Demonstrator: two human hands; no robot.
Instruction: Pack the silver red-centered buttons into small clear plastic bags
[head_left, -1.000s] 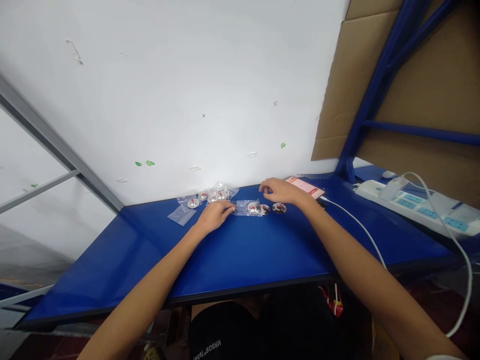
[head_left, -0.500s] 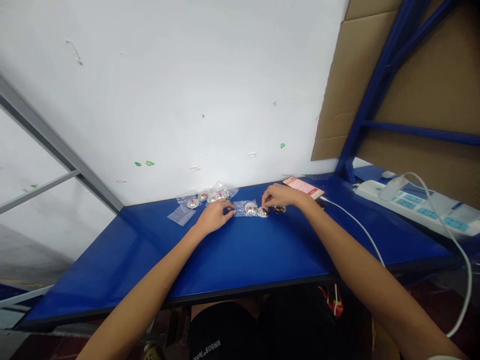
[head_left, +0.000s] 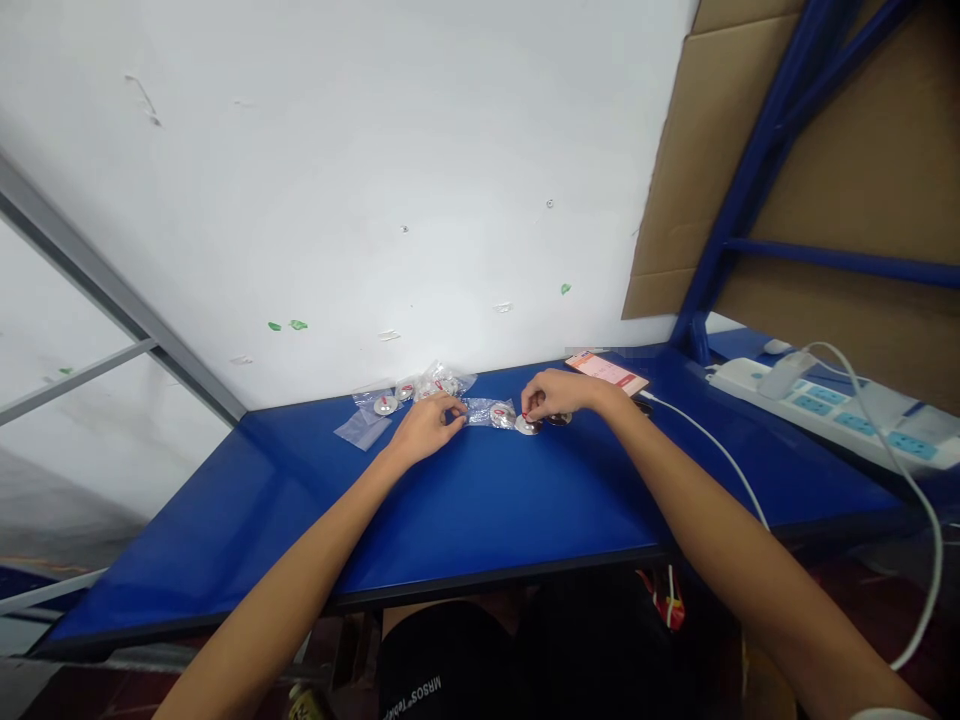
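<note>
My left hand is closed, thumb and forefinger pinching the left end of a small clear plastic bag. Inside the bag's right end is a shiny silver disc with a red mark or loop. My right hand is closed too, its fingertips at the red piece on another silver disc just right of the bag. Under the right palm a darker, shiny disc shows in part. Behind my left hand lie more discs and a heap of bagged ones.
A flat clear bag lies at the left on the blue table. Beyond my right hand is a phone with a white cable. A white power strip sits at the right. The white wall borders the table's back.
My left fingers have drawn into a tighter pinch, and the bag looks more wrinkled. My right hand has shifted only slightly over the same disc.
</note>
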